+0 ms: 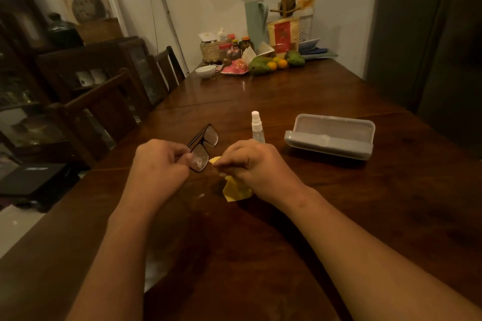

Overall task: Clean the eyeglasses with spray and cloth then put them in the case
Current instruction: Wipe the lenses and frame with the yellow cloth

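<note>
Head view: left hand (159,157) pinches the light, fragile eyeglasses (203,147) by the frame; right hand (250,161) grips the soft yellow cloth (236,190).

A dark wooden table (287,91) carries a white bowl (206,71), a woven basket (210,50), jars (245,45) and oranges (282,63) at its far end; wooden chairs (104,107) stand along its left side

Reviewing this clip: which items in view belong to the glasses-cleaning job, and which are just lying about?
Job: eyeglasses, held by left hand; yellow cloth, gripped by right hand; spray bottle, standing; grey case, open.
Lying about, at the far end: white bowl; fruit; woven basket; jars.
</note>
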